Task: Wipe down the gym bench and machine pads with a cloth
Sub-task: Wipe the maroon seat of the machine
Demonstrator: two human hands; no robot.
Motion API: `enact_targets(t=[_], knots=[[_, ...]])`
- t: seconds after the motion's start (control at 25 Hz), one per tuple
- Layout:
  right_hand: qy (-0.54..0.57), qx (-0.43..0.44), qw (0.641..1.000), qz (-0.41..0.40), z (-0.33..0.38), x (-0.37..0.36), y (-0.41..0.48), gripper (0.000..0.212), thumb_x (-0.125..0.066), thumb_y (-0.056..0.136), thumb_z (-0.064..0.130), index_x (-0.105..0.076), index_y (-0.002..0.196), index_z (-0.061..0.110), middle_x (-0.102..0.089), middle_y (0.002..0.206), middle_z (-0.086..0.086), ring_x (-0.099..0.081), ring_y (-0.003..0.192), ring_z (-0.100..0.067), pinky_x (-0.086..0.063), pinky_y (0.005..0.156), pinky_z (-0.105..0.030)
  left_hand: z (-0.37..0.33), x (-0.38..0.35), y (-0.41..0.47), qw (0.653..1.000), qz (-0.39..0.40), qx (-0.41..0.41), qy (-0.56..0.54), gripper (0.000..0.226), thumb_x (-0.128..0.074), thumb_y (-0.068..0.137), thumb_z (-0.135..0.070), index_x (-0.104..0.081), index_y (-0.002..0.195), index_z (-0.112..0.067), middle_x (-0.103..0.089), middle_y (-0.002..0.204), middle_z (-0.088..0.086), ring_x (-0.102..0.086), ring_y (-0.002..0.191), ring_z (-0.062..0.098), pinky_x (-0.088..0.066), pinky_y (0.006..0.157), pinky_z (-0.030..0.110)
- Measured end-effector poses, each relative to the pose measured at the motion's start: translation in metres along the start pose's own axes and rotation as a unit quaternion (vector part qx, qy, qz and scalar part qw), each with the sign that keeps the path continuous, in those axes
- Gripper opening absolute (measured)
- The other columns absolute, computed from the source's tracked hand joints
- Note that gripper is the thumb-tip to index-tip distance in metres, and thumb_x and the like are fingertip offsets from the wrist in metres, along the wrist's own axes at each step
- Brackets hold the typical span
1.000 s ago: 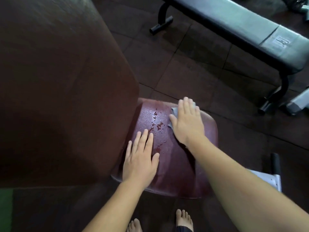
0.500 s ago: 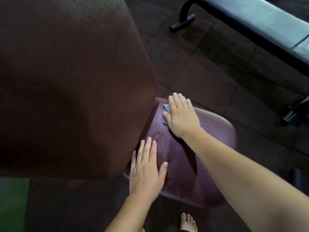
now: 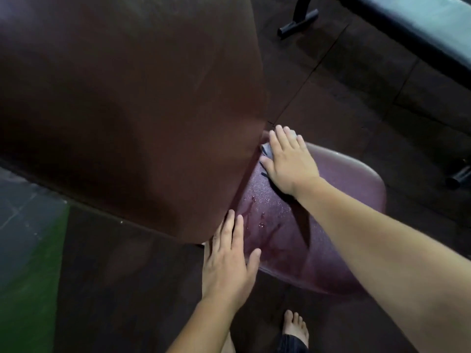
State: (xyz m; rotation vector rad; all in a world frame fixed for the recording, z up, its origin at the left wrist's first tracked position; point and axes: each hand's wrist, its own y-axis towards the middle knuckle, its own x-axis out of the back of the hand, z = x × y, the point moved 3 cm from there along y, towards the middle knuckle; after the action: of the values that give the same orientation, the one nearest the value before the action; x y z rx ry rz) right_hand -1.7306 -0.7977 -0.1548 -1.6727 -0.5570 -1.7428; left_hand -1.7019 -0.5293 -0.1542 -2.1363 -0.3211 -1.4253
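Now the right hand lies flat on a small grey cloth, fingers straight and close together, pressing it onto the dark red seat pad. The cloth is at the pad's 11 o'clock corner, right beside the big brown back pad. Only bits of it peek out from under the fingers. The left hand rests flat on the pad's 8 o'clock edge, fingers straight, thumb out, holding nothing. Little water drops sit on the pad between the two hands. A bare foot stands on the dark floor at 6 o'clock. A grey bench is at 1 o'clock, well apart.
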Motion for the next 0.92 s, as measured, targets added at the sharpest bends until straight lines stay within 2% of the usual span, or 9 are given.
enact_targets(t=[0.08,0.16,0.28,0.4,0.52,0.64,0.76,0.84,0.92], knots=[[-0.009,0.038,0.999,0.0,0.043,-0.003,-0.016,0.076,-0.028,0.101,0.055,-0.031,0.158,0.004,-0.021,0.169,-0.017,-0.011,0.158,-0.032,-0.012,0.128,-0.049,0.006,-0.003,-0.005,1.0,-0.006,0.002,0.0,0.083,-0.022,0.095,-0.063,0.002,0.166,-0.026,0.015,0.172,-0.011,0.001,0.157,0.012,-0.009,0.128,0.041],[-0.034,0.155,0.987,0.003,0.064,-0.012,-0.066,0.071,-0.033,0.103,0.052,-0.038,0.155,0.004,-0.029,0.166,-0.017,-0.015,0.158,-0.033,-0.016,0.128,-0.05,0.009,-0.003,-0.01,1.0,-0.013,0.01,0.0,0.083,-0.03,0.096,-0.061,-0.008,0.166,-0.022,0.002,0.174,-0.006,-0.013,0.155,0.018,-0.015,0.127,0.044],[-0.045,0.265,0.962,0.054,0.046,-0.017,-0.115,0.071,-0.025,0.105,0.053,-0.018,0.164,0.014,-0.008,0.172,-0.007,0.0,0.16,-0.025,-0.008,0.129,-0.046,0.016,-0.003,-0.017,1.0,-0.005,0.023,0.005,0.083,-0.034,0.097,-0.059,-0.011,0.166,-0.02,-0.005,0.173,-0.003,-0.02,0.154,0.021,-0.018,0.128,0.048],[-0.048,0.159,0.985,0.045,0.012,-0.013,-0.077,0.075,-0.012,0.102,0.056,-0.012,0.165,0.016,-0.002,0.173,-0.004,0.005,0.16,-0.023,-0.011,0.128,-0.05,0.022,-0.002,-0.023,1.0,-0.007,0.013,-0.001,0.084,-0.039,0.101,-0.057,0.002,0.166,-0.021,0.009,0.173,-0.004,-0.005,0.159,0.02,-0.002,0.13,0.042],[-0.019,0.045,0.999,0.02,0.045,-0.009,-0.046,0.08,-0.015,0.099,0.057,-0.024,0.162,0.007,-0.013,0.172,-0.012,-0.002,0.16,-0.029,-0.009,0.129,-0.049,0.026,0.0,-0.028,0.999,-0.017,0.015,-0.033,0.086,-0.042,0.102,-0.053,0.005,0.165,-0.02,0.009,0.173,-0.003,0.0,0.159,0.021,0.0,0.13,0.037],[-0.042,0.145,0.988,0.019,0.108,-0.025,-0.096,0.071,-0.032,0.102,0.052,-0.043,0.152,0.003,-0.035,0.163,-0.017,-0.015,0.157,-0.036,-0.013,0.128,-0.051,0.033,0.001,-0.035,0.998,-0.026,0.02,-0.062,0.087,-0.049,0.1,-0.05,-0.002,0.165,-0.016,0.0,0.173,0.001,-0.004,0.159,0.02,-0.006,0.128,0.033],[-0.05,0.277,0.959,0.035,0.098,-0.03,-0.154,0.068,-0.033,0.105,0.048,-0.026,0.162,0.011,-0.019,0.171,-0.009,-0.008,0.159,-0.028,-0.008,0.128,-0.047,0.039,0.003,-0.037,0.994,-0.019,0.025,-0.1,0.088,-0.052,0.101,-0.044,0.001,0.165,-0.016,-0.001,0.173,0.002,-0.001,0.159,0.016,-0.006,0.127,0.029],[-0.058,0.263,0.962,0.037,0.063,-0.029,-0.146,0.068,-0.03,0.104,0.048,-0.022,0.164,0.015,-0.012,0.172,-0.004,-0.006,0.16,-0.024,-0.01,0.126,-0.047,0.041,0.005,-0.036,0.992,-0.01,0.027,-0.12,0.086,-0.049,0.103,-0.043,0.005,0.165,-0.018,0.0,0.174,0.002,-0.001,0.159,0.015,-0.007,0.127,0.029],[-0.054,0.177,0.982,0.023,0.045,-0.023,-0.115,0.069,-0.024,0.104,0.05,-0.023,0.163,0.014,-0.013,0.172,-0.006,-0.006,0.159,-0.025,-0.017,0.126,-0.05,0.042,0.005,-0.037,0.988,-0.016,0.025,-0.152,0.083,-0.044,0.103,-0.045,0.005,0.165,-0.02,-0.001,0.174,-0.002,-0.001,0.159,0.012,-0.008,0.127,0.027]])
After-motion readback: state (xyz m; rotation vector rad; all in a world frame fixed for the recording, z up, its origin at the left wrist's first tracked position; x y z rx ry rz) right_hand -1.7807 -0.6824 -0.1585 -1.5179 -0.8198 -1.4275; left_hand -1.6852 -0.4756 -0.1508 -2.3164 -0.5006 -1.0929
